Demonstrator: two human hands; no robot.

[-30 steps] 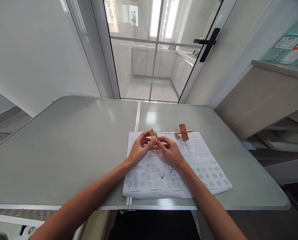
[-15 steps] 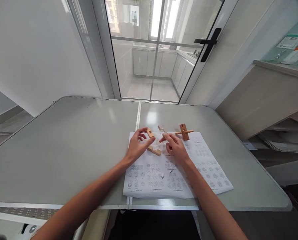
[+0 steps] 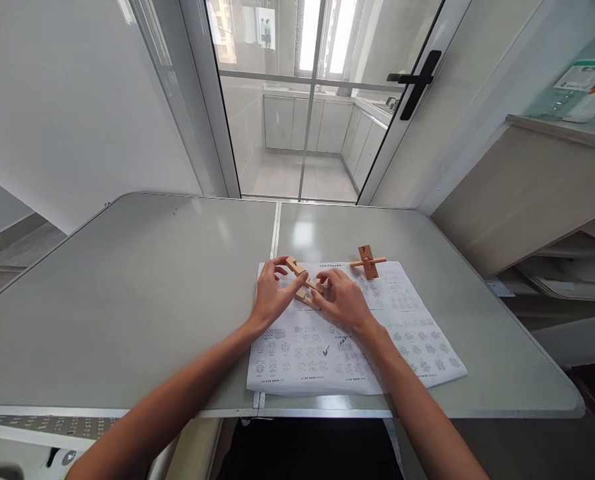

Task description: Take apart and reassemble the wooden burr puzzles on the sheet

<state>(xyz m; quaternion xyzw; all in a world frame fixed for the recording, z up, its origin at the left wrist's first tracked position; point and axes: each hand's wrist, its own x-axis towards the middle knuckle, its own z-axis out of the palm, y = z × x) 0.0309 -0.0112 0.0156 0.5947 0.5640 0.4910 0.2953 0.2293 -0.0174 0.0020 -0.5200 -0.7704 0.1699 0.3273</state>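
My left hand [image 3: 274, 290] pinches a notched wooden puzzle piece [image 3: 295, 267] between thumb and fingers. At the right end of that piece, my right hand [image 3: 344, 297] has its fingers closed around a second wooden piece [image 3: 319, 287]. The two pieces meet or overlap; whether they are joined I cannot tell. Just below them another notched wooden piece [image 3: 304, 300] lies on a printed instruction sheet [image 3: 297, 373], partly covered by my right hand. Beyond my right hand, a wooden cross-shaped assembly [image 3: 368, 263] with a marked plate and a rod rests at the sheet's far edge.
The grey table [image 3: 152, 300] has a metal seam [image 3: 277, 230] across it. Behind stands a glass door [image 3: 297, 133] with a black handle [image 3: 417, 83]. Shelving [image 3: 527, 180] with wrapped bottles [image 3: 582, 87] on top is at the right.
My right hand has moved left and slightly down, bringing its wooden piece against the one in my left hand. The left-hand piece has turned slightly. The cross-shaped assembly stays put.
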